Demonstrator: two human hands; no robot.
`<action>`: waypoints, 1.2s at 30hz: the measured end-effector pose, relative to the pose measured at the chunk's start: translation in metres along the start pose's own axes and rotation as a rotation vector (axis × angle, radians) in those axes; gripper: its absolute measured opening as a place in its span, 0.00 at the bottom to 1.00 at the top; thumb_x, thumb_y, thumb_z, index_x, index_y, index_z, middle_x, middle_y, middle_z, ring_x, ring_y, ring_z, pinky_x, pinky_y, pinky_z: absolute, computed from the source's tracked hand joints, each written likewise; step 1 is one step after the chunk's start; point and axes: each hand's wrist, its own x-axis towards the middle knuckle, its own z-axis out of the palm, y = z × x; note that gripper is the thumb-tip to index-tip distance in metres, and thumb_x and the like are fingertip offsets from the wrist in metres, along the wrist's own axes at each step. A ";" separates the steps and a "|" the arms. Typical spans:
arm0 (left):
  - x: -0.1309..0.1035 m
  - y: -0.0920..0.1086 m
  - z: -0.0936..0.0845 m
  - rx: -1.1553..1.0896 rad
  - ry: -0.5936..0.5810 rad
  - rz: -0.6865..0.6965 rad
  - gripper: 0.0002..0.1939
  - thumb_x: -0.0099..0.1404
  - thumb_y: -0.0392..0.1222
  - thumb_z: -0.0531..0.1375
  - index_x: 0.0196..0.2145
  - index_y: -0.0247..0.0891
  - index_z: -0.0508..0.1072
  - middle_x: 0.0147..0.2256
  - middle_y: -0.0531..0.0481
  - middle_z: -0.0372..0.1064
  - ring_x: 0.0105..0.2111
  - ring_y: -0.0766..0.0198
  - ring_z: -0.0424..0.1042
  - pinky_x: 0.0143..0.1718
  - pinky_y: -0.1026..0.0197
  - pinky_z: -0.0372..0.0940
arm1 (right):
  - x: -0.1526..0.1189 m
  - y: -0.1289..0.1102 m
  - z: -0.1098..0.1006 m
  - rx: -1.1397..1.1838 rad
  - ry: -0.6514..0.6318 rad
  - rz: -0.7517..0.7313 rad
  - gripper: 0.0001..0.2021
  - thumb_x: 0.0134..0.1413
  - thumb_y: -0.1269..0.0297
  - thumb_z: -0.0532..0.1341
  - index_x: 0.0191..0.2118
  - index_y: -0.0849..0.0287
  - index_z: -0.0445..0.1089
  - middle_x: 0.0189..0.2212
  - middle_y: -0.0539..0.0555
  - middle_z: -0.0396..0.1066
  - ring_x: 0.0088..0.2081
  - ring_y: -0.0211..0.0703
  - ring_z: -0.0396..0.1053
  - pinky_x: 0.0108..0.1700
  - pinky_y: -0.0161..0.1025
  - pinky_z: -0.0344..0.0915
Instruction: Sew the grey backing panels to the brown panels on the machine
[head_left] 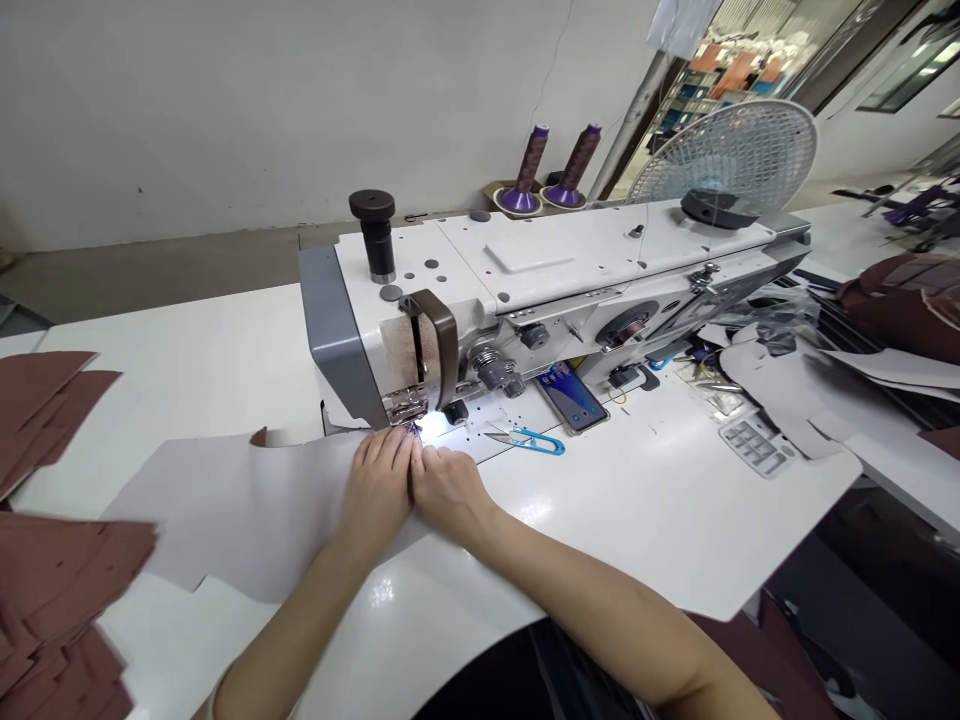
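A large pale grey-white sheet (pixel 292 500) with a brown bit showing at its far edge lies under the sewing machine head (pixel 420 330). Close to the lit needle area, my left hand (pixel 381 468) is closed on the sheet, its fingers bent and side by side. My right hand (pixel 450 485) touches it from the right, fingers curled in on the sheet's edge. Both sets of fingertips partly hide the presser foot and the seam. Just right of my hands lie blue-handled thread snips (pixel 536 440).
A phone (pixel 571 396) rests under the machine arm. Brown cut pieces (pixel 60 560) are stacked at left. Two thread cones (pixel 531 160) and a fan (pixel 727 150) stand behind. Pale scraps (pixel 772 380) and brown pieces (pixel 900 280) lie at right.
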 end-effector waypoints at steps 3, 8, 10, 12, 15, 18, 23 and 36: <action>0.000 0.000 0.000 0.015 -0.003 -0.009 0.17 0.65 0.33 0.49 0.49 0.34 0.69 0.50 0.40 0.68 0.51 0.51 0.64 0.54 0.46 0.56 | 0.001 0.000 -0.001 0.005 -0.004 0.003 0.17 0.59 0.78 0.46 0.53 0.73 0.59 0.35 0.63 0.69 0.33 0.46 0.68 0.27 0.38 0.63; -0.001 0.001 -0.001 0.078 -0.003 0.016 0.16 0.64 0.32 0.50 0.48 0.31 0.69 0.50 0.39 0.68 0.50 0.49 0.64 0.53 0.46 0.56 | 0.002 0.002 -0.002 0.016 -0.017 0.018 0.16 0.60 0.76 0.46 0.52 0.71 0.60 0.36 0.63 0.69 0.34 0.46 0.68 0.28 0.37 0.63; 0.000 0.001 -0.002 0.089 0.009 0.023 0.16 0.63 0.32 0.51 0.48 0.31 0.70 0.50 0.39 0.69 0.50 0.49 0.64 0.52 0.47 0.57 | 0.003 0.002 -0.003 0.025 -0.020 0.040 0.16 0.61 0.76 0.45 0.51 0.70 0.61 0.36 0.63 0.69 0.34 0.46 0.68 0.28 0.37 0.63; 0.001 0.001 -0.002 0.092 0.028 0.020 0.16 0.63 0.32 0.51 0.47 0.30 0.70 0.49 0.39 0.69 0.49 0.49 0.65 0.52 0.48 0.57 | 0.003 0.003 -0.004 0.031 -0.022 0.050 0.16 0.61 0.76 0.44 0.51 0.70 0.60 0.36 0.62 0.69 0.34 0.46 0.68 0.28 0.37 0.63; 0.002 0.001 -0.003 0.086 0.031 0.010 0.16 0.63 0.32 0.51 0.47 0.30 0.70 0.49 0.38 0.69 0.50 0.49 0.65 0.52 0.48 0.57 | 0.005 0.003 -0.005 0.035 -0.026 0.066 0.15 0.62 0.76 0.44 0.50 0.69 0.60 0.36 0.62 0.69 0.34 0.46 0.68 0.28 0.37 0.63; 0.001 0.004 -0.003 0.094 -0.002 0.008 0.17 0.63 0.33 0.50 0.48 0.30 0.69 0.50 0.37 0.68 0.50 0.48 0.65 0.52 0.46 0.57 | 0.007 0.005 -0.004 0.043 -0.026 0.085 0.14 0.61 0.75 0.45 0.49 0.67 0.61 0.35 0.61 0.68 0.34 0.45 0.68 0.27 0.37 0.62; -0.004 0.012 0.002 0.142 0.006 -0.050 0.20 0.64 0.31 0.47 0.50 0.26 0.68 0.50 0.33 0.67 0.51 0.45 0.64 0.51 0.44 0.58 | 0.010 0.008 -0.004 0.081 -0.021 0.096 0.13 0.62 0.74 0.45 0.47 0.65 0.62 0.35 0.59 0.68 0.34 0.44 0.67 0.28 0.36 0.61; -0.004 0.005 0.001 0.140 0.004 -0.040 0.19 0.65 0.31 0.45 0.48 0.26 0.69 0.50 0.31 0.67 0.52 0.47 0.64 0.52 0.46 0.59 | 0.012 0.011 0.000 0.095 0.078 0.110 0.09 0.59 0.73 0.50 0.39 0.63 0.66 0.36 0.60 0.67 0.39 0.48 0.61 0.34 0.39 0.59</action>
